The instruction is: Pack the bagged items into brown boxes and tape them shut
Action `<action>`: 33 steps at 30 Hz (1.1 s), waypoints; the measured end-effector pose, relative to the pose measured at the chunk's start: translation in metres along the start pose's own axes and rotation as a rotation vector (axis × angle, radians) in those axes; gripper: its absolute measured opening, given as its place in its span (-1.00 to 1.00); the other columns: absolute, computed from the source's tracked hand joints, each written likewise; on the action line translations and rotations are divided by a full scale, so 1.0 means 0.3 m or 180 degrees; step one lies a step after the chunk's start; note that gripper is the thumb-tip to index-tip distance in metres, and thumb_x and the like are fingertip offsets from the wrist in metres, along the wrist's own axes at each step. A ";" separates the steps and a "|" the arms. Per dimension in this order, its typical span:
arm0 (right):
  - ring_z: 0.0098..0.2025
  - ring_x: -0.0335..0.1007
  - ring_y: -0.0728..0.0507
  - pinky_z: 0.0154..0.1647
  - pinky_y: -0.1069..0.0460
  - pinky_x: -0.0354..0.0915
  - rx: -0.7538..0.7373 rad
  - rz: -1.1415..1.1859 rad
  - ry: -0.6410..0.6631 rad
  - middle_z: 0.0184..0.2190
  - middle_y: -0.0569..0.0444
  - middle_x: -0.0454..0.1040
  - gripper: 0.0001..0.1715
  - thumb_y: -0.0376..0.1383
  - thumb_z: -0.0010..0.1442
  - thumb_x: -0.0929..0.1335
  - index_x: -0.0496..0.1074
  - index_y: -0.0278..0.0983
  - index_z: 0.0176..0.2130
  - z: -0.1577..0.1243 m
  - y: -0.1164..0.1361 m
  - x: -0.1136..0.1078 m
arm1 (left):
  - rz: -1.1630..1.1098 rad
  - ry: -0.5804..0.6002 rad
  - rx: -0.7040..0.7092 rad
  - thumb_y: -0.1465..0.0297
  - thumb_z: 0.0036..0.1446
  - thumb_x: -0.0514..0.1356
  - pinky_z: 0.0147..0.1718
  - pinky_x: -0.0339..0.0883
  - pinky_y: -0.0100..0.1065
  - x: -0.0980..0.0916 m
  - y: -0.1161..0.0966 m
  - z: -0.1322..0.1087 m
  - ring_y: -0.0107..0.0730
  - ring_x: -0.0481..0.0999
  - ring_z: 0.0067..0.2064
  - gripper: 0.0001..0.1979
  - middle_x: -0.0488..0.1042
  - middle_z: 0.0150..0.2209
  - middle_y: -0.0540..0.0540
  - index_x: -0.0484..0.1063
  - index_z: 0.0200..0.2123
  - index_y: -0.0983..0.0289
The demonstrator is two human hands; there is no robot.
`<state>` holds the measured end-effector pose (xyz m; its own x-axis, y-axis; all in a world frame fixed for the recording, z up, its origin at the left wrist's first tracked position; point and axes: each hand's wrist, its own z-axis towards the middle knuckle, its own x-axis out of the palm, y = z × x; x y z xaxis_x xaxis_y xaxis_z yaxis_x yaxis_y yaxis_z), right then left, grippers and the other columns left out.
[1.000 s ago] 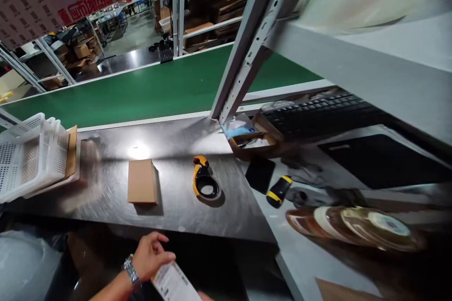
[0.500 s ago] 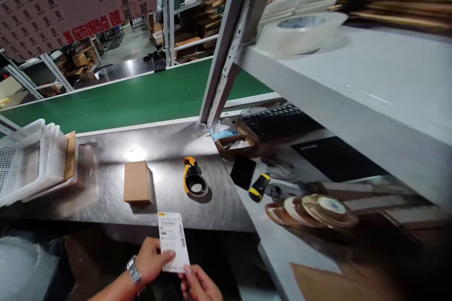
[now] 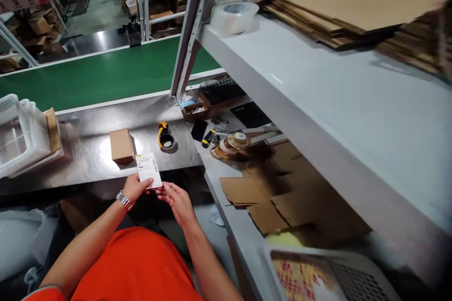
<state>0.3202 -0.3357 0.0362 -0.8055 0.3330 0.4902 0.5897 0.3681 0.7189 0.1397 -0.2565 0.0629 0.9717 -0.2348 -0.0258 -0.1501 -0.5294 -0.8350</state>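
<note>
Both of my hands hold a white printed label upright in front of my chest. My left hand, with a metal watch at the wrist, pinches its lower left edge. My right hand grips the lower right corner with thumb and fingertips. Just beyond the label, a small brown cardboard box lies on the dark steel worktop. To the right of the box rests a yellow and black tape dispenser.
A white perforated basket stands at the left. A green conveyor belt runs behind the worktop. At the right are tape rolls, a handheld scanner, a keyboard, flat cardboard pieces, and a white shelf with a tape roll and stacked cardboard.
The view has swung and pulled back, showing my arms and orange shirt. My hands have raised the label from the bottom edge, and my right hand has joined the left on it.
</note>
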 end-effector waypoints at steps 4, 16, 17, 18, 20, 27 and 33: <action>-0.15 0.72 -0.21 -0.09 -0.08 0.64 -0.0052 0.0051 0.0055 -0.23 -0.06 0.79 -0.27 0.23 -0.08 0.78 0.78 -0.26 -0.20 -0.016 -0.002 0.009 | 0.0018 0.0059 0.0123 0.03 -0.02 0.65 -0.32 0.59 -0.20 0.003 -0.013 -0.014 -0.05 0.75 -0.23 -0.43 0.80 -0.13 0.38 0.75 -0.15 0.39; -0.20 0.73 -0.15 -0.13 -0.01 0.63 -0.0169 0.0293 -0.0064 -0.26 -0.04 0.80 -0.25 0.19 -0.17 0.82 0.79 -0.28 -0.23 -0.034 -0.022 0.030 | -0.0066 -0.0013 0.0051 0.31 0.02 0.64 -0.39 0.56 -0.30 0.011 -0.058 -0.037 -0.15 0.72 -0.29 -0.68 0.80 -0.20 0.29 0.74 -0.22 0.38; -0.20 0.73 -0.15 -0.13 -0.01 0.63 -0.0182 0.0302 -0.0075 -0.26 -0.04 0.80 -0.25 0.19 -0.18 0.83 0.79 -0.27 -0.22 -0.036 -0.023 0.031 | -0.0056 -0.0004 0.0045 0.34 0.05 0.62 -0.39 0.56 -0.31 0.011 -0.060 -0.037 -0.16 0.72 -0.29 -0.71 0.80 -0.20 0.29 0.74 -0.21 0.38; -0.20 0.74 -0.15 -0.13 -0.01 0.63 -0.0197 0.0304 -0.0088 -0.26 -0.04 0.80 -0.25 0.18 -0.18 0.83 0.79 -0.27 -0.22 -0.038 -0.024 0.033 | -0.0048 0.0008 0.0044 0.36 0.08 0.60 -0.39 0.55 -0.31 0.010 -0.060 -0.038 -0.18 0.72 -0.30 -0.73 0.80 -0.20 0.29 0.73 -0.20 0.39; -0.21 0.74 -0.15 -0.12 -0.01 0.63 -0.0229 0.0292 -0.0120 -0.27 -0.04 0.80 -0.25 0.17 -0.19 0.83 0.79 -0.28 -0.23 -0.042 -0.026 0.036 | -0.0037 0.0043 0.0050 0.39 0.13 0.56 -0.40 0.53 -0.33 0.010 -0.059 -0.039 -0.22 0.70 -0.32 -0.77 0.80 -0.21 0.30 0.73 -0.18 0.41; -0.27 0.72 -0.15 -0.19 -0.01 0.62 -0.0228 0.0130 -0.0269 -0.33 -0.05 0.78 -0.21 0.21 -0.27 0.82 0.78 -0.30 -0.29 -0.041 -0.030 0.029 | 0.0142 0.0133 0.0032 0.32 0.19 0.52 -0.34 0.52 -0.30 0.012 -0.055 -0.039 -0.16 0.72 -0.28 -0.72 0.79 -0.18 0.33 0.69 -0.15 0.43; -0.35 0.65 -0.13 -0.30 0.01 0.51 -0.0476 -0.0154 -0.0616 -0.39 -0.03 0.73 -0.17 0.31 -0.27 0.77 0.74 -0.31 -0.36 -0.041 -0.045 0.024 | 0.1079 -0.0124 0.0803 0.31 0.10 0.53 0.29 0.56 0.03 0.026 -0.021 -0.041 0.27 0.70 0.27 -0.47 0.67 0.26 0.59 0.60 0.09 0.43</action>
<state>0.3059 -0.3491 0.0361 -0.7977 0.4836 0.3604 0.5240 0.2599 0.8111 0.1461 -0.2651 0.0746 0.8820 -0.3277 -0.3387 -0.4176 -0.2102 -0.8840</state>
